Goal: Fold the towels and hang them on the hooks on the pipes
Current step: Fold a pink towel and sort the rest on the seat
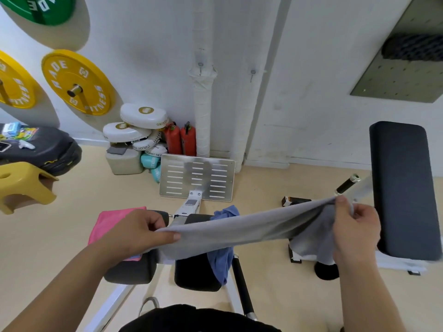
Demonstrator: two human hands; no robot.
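Grey towel [239,233]: stretched between both hands
Left hand [141,233]: pinches towel's left end
Right hand [354,226]: grips towel's right end, bunched

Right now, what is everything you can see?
grey towel: one, grey, stretched between both hands
pink towel: one, pink, on left pad
blue towel: one, blue, draped over middle pad
hooks: two, metal, one on each pipe
pipes: two, white, against wall
weight plates: three, two yellow, one green, on wall
fire extinguishers: two, red, beside pipes
stool: one, yellow, left
bench: one, black, right
left hand: pinches grey towel's left end
right hand: grips its right end
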